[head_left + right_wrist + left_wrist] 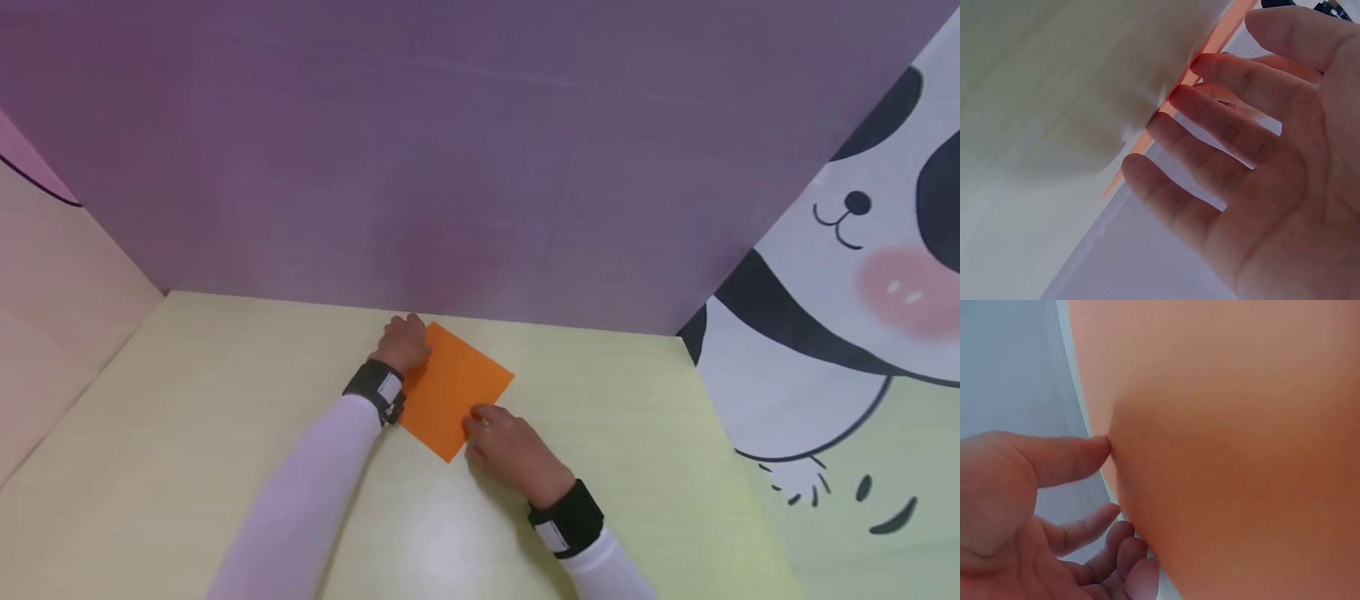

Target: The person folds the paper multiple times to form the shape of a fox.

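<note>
An orange square sheet of paper lies turned cornerwise on the pale table, between both hands. At its upper left edge is my left hand. The left wrist view has that thumb straight, its tip touching the paper's edge; the other fingers are loosely bent just below, along the same edge. My right hand is at the lower right edge. Its fingers are nearly straight and spread in the right wrist view, fingertips right at the thin orange strip of paper, thumb apart from them.
The pale wood table meets a purple wall panel just beyond the paper. A panda-printed panel stands on the right and a pinkish one on the left. Each wrist wears a black strap.
</note>
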`<state>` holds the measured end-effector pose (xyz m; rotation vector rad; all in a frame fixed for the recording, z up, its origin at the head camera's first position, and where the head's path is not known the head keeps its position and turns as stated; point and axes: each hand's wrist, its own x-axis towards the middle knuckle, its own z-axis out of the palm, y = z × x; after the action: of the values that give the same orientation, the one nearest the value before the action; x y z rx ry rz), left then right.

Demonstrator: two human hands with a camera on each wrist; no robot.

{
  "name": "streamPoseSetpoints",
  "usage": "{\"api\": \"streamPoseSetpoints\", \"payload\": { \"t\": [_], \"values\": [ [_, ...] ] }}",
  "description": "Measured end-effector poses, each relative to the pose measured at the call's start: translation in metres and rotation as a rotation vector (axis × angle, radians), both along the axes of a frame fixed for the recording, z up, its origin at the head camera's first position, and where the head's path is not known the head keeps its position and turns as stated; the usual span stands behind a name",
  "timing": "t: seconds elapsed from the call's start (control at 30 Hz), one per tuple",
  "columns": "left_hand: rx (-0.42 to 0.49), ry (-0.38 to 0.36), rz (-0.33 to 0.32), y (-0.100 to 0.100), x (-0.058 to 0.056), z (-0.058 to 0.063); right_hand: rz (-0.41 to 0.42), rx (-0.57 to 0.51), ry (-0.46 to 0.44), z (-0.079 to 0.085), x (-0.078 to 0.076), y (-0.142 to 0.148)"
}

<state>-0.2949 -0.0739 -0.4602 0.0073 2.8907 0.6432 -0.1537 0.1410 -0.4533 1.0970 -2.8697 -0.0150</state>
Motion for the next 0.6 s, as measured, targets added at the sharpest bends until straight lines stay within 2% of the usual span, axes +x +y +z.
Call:
{"api": "streamPoseSetpoints", "payload": {
  "t": [0.2,0.33,0.47,0.6],
  "values": [
    [0.037,-0.033,0.033,-0.001,0.005,0.005,0.005,0.014,-0.023,0.001,0.002,-0.001],
    [0.064,0.015,0.036,-0.006,0.006,0.006,0.017,0.010,-0.015,0.001,0.003,-0.002],
    [0.156,0.068,0.034,-0.010,0.005,0.004,0.016,0.017,-0.012,0.001,0.004,-0.002],
    [0.273,0.058,0.030,-0.012,0.006,0.006,0.015,0.022,-0.010,0.004,0.004,-0.002]
  ]
}}
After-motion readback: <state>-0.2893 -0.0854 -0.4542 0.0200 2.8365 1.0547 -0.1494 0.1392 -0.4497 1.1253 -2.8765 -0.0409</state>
